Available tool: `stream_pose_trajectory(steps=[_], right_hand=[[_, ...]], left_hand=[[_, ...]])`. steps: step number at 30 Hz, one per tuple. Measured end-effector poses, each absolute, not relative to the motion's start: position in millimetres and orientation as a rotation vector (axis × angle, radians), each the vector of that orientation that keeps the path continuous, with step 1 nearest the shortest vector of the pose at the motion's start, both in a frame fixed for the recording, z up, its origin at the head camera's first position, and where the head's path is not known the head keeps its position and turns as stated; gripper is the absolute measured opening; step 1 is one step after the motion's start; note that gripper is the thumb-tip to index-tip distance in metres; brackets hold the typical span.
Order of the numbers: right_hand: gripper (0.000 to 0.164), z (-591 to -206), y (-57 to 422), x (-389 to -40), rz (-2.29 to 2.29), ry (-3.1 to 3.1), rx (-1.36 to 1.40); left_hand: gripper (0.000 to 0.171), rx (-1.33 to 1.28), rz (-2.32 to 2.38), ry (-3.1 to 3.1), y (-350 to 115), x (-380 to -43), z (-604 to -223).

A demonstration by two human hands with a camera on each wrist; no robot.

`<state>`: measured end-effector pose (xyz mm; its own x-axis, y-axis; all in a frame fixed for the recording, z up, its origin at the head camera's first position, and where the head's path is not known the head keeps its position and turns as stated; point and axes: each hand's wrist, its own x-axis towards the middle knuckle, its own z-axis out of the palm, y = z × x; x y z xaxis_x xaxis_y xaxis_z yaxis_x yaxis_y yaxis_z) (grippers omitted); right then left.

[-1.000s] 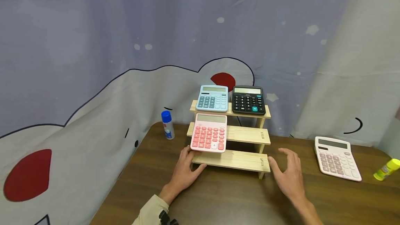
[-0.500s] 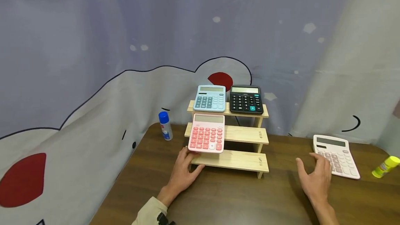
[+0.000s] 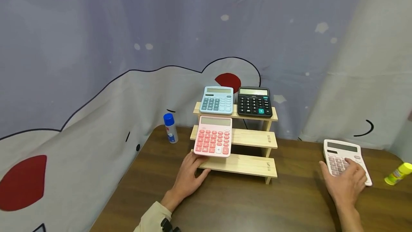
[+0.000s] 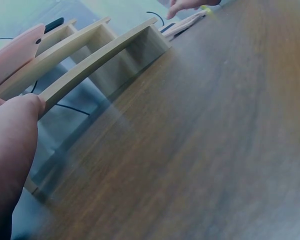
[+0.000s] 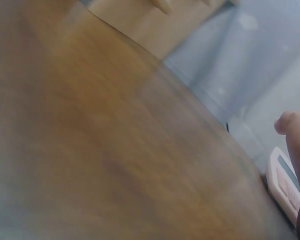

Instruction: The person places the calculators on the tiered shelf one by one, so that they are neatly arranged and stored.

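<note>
My left hand (image 3: 186, 175) grips the left end of the lowest board of a three-tier wooden display stand (image 3: 254, 138). In the left wrist view its thumb (image 4: 32, 102) lies against the board's end. A pink calculator (image 3: 213, 136) leans on the middle tier, its lower edge overhanging the bottom one. Up on the top tier stand a light-blue calculator (image 3: 217, 100) and a black calculator (image 3: 254, 102). At the right, my right hand (image 3: 346, 183) is over a white calculator (image 3: 342, 148) lying on the table, covering its lower keys; thumb and fingers are spread apart, holding nothing.
A glue stick with a yellow cap (image 3: 398, 173) lies right of the white calculator. Behind the stand's left side is an upright bottle with a blue cap (image 3: 170, 128). A patterned curtain (image 3: 161, 92) hangs along the back of the brown wooden table (image 3: 251, 203).
My right hand has moved right, from beside the stand's right end to above the white calculator. The left hand stays at the stand's lowest board, and the calculators have not moved.
</note>
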<state>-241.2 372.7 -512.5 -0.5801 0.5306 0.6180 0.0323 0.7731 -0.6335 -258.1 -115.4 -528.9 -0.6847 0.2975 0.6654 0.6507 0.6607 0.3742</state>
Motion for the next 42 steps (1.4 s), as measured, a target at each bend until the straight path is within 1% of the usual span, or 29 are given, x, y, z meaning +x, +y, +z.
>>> stream_pose_trajectory(steps=[10, 12, 16, 20, 31, 35, 39, 42], right_hand=[[0.098, -510.1, 398.7, -250.3, 0.752, -2.164, -0.554], [0.106, -508.0, 402.9, -251.2, 0.784, -2.244, -0.624], [0.126, -503.9, 410.6, -255.0, 0.812, -2.453, -0.753], [0.135, -503.4, 415.8, -259.2, 0.807, -2.595, -0.781], [0.143, -516.0, 424.1, -254.9, 0.729, -2.713, -0.845], [0.139, -515.2, 420.4, -255.6, 0.705, -2.691, -0.84], [0.127, -511.5, 418.3, -256.4, 0.666, -2.655, -0.818], [0.124, -509.3, 418.4, -255.3, 0.663, -2.65, -0.812]], left_hand=[[0.036, -0.7, -0.81, -2.347, -115.3, -257.6, -525.7], [0.037, -0.696, -0.816, -2.346, -115.3, -258.4, -526.2], [0.038, -0.687, -0.837, -2.348, -115.7, -260.9, -526.4], [0.038, -0.685, -0.834, -2.346, -115.9, -262.6, -525.0], [0.038, -0.689, -0.84, -2.334, -113.4, -257.5, -531.4], [0.037, -0.67, -0.857, -2.33, -114.3, -257.5, -531.3], [0.037, -0.664, -0.85, -2.34, -114.1, -258.3, -530.0], [0.037, -0.662, -0.856, -2.352, -113.5, -258.2, -530.2]])
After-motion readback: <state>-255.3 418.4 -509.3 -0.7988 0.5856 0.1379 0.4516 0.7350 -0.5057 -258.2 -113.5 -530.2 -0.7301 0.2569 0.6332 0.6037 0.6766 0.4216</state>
